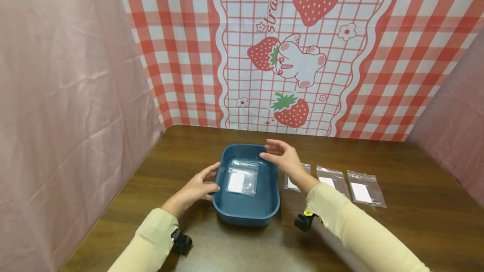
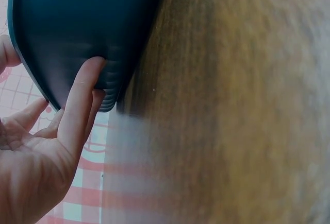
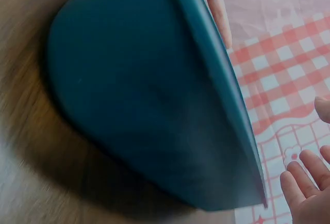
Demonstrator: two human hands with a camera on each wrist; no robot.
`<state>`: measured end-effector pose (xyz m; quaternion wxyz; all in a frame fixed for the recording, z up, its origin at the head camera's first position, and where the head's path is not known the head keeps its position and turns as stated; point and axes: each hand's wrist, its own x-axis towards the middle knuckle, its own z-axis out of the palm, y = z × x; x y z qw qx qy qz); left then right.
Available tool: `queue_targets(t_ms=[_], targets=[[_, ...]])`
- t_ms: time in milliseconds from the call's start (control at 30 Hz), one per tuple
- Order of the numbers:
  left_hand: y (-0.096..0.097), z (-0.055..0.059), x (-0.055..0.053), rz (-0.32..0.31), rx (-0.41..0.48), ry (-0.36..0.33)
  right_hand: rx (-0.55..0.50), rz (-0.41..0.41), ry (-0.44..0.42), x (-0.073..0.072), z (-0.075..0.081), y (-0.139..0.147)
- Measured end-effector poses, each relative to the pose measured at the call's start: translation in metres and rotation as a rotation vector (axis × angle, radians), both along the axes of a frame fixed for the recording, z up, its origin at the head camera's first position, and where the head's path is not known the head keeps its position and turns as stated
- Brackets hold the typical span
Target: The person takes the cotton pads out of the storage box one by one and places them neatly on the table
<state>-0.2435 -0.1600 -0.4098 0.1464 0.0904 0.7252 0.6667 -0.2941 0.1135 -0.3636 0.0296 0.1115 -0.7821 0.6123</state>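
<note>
A blue plastic bin stands on the table, holding a clear zip bag with a white card inside. Along the bin's left side, my left hand touches the outer wall with extended fingers. The left wrist view shows a fingertip against the dark wall. Over the bin's far right corner hovers my right hand, fingers loosely bent and nothing between them. In the right wrist view that hand is apart from the bin's rim.
Three more clear zip bags with white inserts lie in a row to the right: the nearest bag partly behind my right hand, a middle bag and an outer bag. A checked strawberry cloth hangs behind the brown table.
</note>
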Motion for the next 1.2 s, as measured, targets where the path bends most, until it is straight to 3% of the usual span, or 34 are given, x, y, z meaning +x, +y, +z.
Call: queue_targets(t_ms=[433, 800, 967, 1200], targets=[[0.0, -0.001, 0.001, -0.003, 0.009, -0.001, -0.03, 0.043, -0.05, -0.005, 0.019, -0.041], [0.0, -0.001, -0.001, -0.008, 0.021, -0.001, -0.01, -0.008, -0.072, -0.027, 0.003, -0.065], [-0.003, -0.002, -0.002, -0.012, 0.017, -0.001, 0.129, 0.034, -0.099, -0.033, -0.005, -0.072], [-0.004, -0.002, -0.002, -0.027, 0.039, 0.014, 0.399, 0.232, -0.104, -0.035, -0.012, -0.074]])
